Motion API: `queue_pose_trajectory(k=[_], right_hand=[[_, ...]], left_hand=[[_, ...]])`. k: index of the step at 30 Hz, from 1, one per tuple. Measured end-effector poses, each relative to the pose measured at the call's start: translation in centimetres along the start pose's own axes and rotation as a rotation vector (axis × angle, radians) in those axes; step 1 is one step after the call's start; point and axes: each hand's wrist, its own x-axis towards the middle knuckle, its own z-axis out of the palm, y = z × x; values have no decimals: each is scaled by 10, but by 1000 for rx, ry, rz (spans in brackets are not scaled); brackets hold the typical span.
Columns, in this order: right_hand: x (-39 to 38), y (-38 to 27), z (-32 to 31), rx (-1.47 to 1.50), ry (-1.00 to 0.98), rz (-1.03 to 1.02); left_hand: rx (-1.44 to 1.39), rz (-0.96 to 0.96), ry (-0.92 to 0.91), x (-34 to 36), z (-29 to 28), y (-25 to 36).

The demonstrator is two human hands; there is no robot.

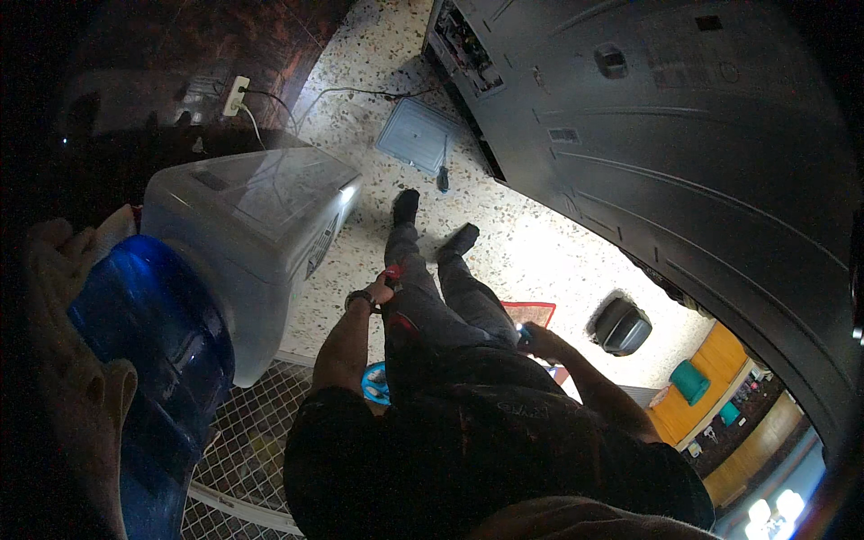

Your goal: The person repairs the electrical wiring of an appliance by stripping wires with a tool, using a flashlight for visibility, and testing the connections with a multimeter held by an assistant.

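The left hand was closed on a small red tool by the thigh; the right hand gripped something bluish. A water dispenser crowded the left, and a grey panel lay ahead on the floor.

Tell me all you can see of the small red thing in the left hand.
The small red object sits in the grip of the left hand, held against the left thigh of the grey trousers. Only a bright red, glossy-looking tip shows past the fingers; the rest is hidden, so its shape and kind cannot be told. A dark wristwatch sits just behind.
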Motion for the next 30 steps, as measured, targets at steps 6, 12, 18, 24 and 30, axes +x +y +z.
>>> queue_pose_trajectory(k=[6, 12, 18, 24, 30], right_hand=[[-28, 48, 36, 190, -23, -274], [-34, 91, 52, 428, -101, -208], [-1, 120, 77, 573, -139, -34], [17, 133, 71, 552, -184, -117], [6, 170, 58, 463, -284, -227]], left_hand=[[93, 656, 681, -141, 34, 38], [86, 761, 418, -257, 40, 53], [-18, 700, 218, -250, 44, 32], [-324, 549, 12, -265, 47, 52], [-616, 493, -265, -270, 77, 39]])
